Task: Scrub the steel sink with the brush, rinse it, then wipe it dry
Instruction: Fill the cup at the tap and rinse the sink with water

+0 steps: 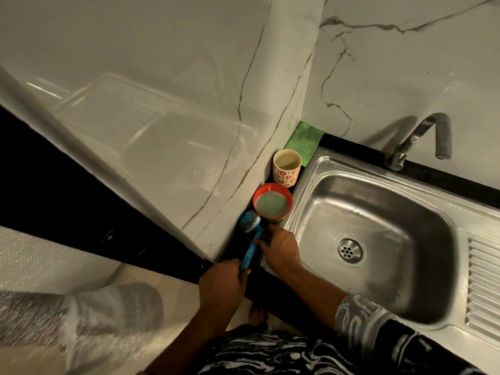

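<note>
Brush point(251, 246) in blue, with a grey scrubbing head, sits on the narrow strip of black table point(433, 170) just left of the steel sink point(311, 169). Its head points toward the wall and its handle runs back toward the person. The left hand point(221, 282) grips the near end of the handle, fingers curled around it. The right hand point(281, 250) lies over the sink's left rim with its fingertips against the middle of the handle; whether it pinches the handle or only touches it I cannot tell.

The sink's basin looks wet, with a round drain point(349, 250) in its floor and a ribbed drainboard point(484, 288) to the right. A curved tap point(422, 139) stands behind it, its spout over the back rim. Just beyond the brush head sits a red bowl point(255, 201) holding cloudy green liquid. Next comes a cup point(286, 174) with red flowers, then a green cloth point(304, 139) in the corner against the marble wall point(392, 77).
</note>
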